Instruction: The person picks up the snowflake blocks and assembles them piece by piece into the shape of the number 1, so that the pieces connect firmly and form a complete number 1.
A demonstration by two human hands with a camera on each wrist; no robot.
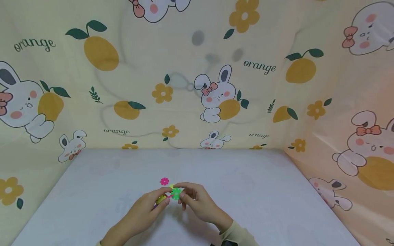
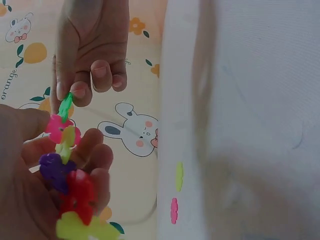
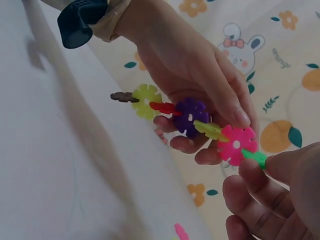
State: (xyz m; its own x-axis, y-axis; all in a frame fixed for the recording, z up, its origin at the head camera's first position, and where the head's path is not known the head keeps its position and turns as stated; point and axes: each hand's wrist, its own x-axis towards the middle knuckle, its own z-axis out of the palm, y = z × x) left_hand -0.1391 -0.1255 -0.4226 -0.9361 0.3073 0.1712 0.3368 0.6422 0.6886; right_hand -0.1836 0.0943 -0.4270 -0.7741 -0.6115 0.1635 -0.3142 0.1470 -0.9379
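Note:
My left hand (image 1: 141, 210) holds a chain of notched plastic flower discs, its thumb and fingers pinching the pink disc (image 3: 238, 145) at one end. From there the chain runs through a yellow disc (image 3: 210, 130), a purple disc (image 3: 186, 120), a red disc (image 3: 164, 108), another yellow disc (image 3: 146, 102) and a dark brownish disc (image 3: 123, 97). Between the thumb and fingertips of my right hand (image 1: 201, 203) is a green disc (image 1: 176, 193). Its edge meets the pink disc's rim; how deep it sits in the notch I cannot tell.
Just beyond the hands, a loose pink disc (image 1: 164, 181) and a loose yellow disc (image 2: 179, 176) lie on the white table (image 1: 246, 177). Behind and at the sides hangs a cream cloth (image 1: 184, 51) printed with rabbits and oranges.

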